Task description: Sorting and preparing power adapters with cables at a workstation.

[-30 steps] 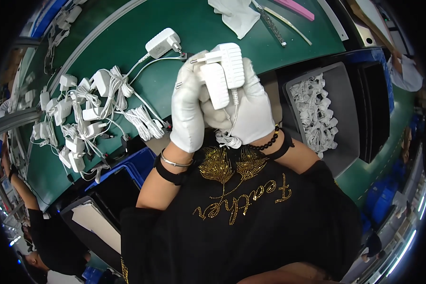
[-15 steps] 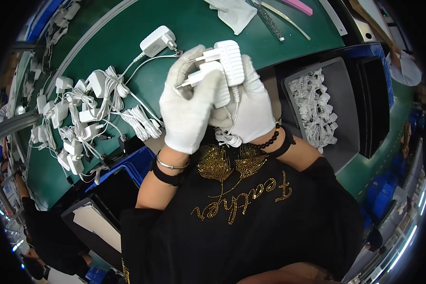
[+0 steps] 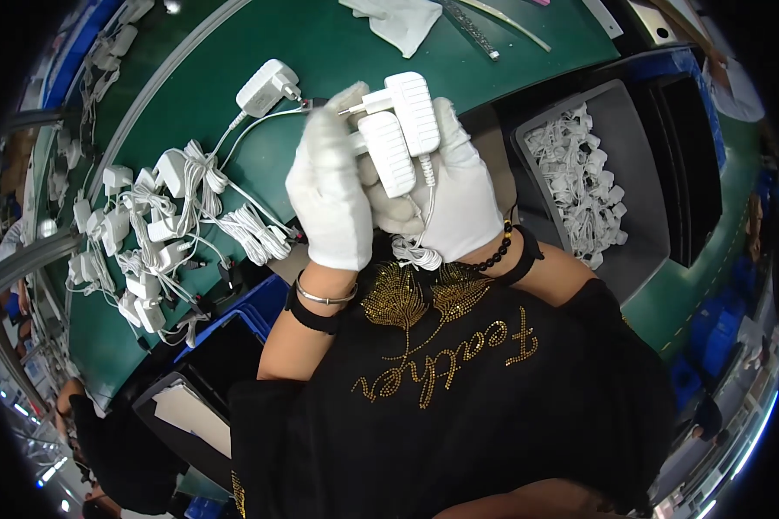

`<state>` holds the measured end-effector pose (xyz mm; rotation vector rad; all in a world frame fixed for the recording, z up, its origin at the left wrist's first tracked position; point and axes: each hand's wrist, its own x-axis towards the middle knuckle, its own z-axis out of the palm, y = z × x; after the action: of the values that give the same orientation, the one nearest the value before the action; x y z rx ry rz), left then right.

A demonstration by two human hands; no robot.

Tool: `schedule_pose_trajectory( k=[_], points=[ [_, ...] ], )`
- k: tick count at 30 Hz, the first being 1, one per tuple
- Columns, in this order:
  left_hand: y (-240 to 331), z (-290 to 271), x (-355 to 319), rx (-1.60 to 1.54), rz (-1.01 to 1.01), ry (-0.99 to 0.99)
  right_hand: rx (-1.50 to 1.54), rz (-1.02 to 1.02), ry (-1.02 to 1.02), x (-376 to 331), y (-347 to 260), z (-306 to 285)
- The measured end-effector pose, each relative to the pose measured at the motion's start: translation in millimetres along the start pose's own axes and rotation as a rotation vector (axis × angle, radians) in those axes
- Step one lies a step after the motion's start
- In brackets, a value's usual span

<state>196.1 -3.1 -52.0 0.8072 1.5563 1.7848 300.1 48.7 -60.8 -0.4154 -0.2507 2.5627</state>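
- So, two white chargers sit in front of the person's chest, between both gloved hands.
- Upper charger: blocky white plastic, rounded corners, ribbed edges; plug points left, metal tip showing.
- Its cord leaves the bottom through a segmented sleeve and drops to a tied white coil just below the hands.
- Lower charger: same white ribbed body, tilted, overlapping the upper one's left side.
- Right hand: clamped on both chargers from behind and the right; most of its fingers are hidden behind them.
- Left hand: upright at the plug side. Can't tell if it's pinching or just touching.
- Lower charger's plug end goes behind the left glove, so its pins are hidden. Its cord is mostly lost among the fingers.
- Pile of chargers on the green table, left: cords tangled, count unclear.
- White cloth is cut off by the top edge.
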Motion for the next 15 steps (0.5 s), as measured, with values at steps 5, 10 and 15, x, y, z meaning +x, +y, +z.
schedule_pose_trajectory(
  k=[5, 10, 15],
  points=[
    [0, 12, -2, 0.121, 0.013, -0.027, 0.162, -0.072, 0.145, -1, -5, -1],
    [-7, 8, -1, 0.085, 0.085, -0.086, 0.369, 0.137, -0.715, 14, -10, -36],
    [-7, 11, 0, -0.001, 0.161, -0.121, 0.148, -0.033, -0.333, -6, -13, -25]
  ],
)
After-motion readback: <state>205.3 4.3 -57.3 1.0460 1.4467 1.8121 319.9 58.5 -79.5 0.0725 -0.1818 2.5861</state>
